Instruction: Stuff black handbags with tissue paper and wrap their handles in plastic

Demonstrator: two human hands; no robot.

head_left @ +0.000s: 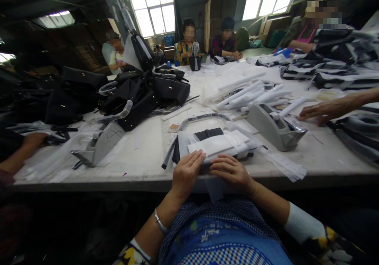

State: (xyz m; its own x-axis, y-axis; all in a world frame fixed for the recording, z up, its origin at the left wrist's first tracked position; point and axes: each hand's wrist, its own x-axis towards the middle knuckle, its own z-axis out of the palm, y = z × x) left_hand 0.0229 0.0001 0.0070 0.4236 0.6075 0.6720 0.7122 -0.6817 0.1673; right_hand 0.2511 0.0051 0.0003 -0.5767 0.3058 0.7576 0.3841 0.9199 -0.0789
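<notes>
**Both grips flat on the wrapped bag, lower centre**

Left grip (188,172): fingers apart and stretched, palm down on the near left corner of the wrapped black bag (217,143). Clamped on nothing, just pressing.
Right grip (232,173): also palm down, fingers loosely curled on the bag's near edge, touching the white wrap. Not closed around it. The two grips sit just beside each other.
The bag lies flat at the near edge of the surface (142,158), centre frame, with white paper folded over its top and black showing at the back.
A grey tape dispenser (274,130) sits to the bag's right, and a co-worker's hand (318,112) is near it at the right edge. A second tape dispenser (100,144) is left of centre. The pile of black bags (139,95) is at upper left and the white paper rolls (251,93) are at upper centre-right. Another person's hand (32,140) rests at the far left.
</notes>
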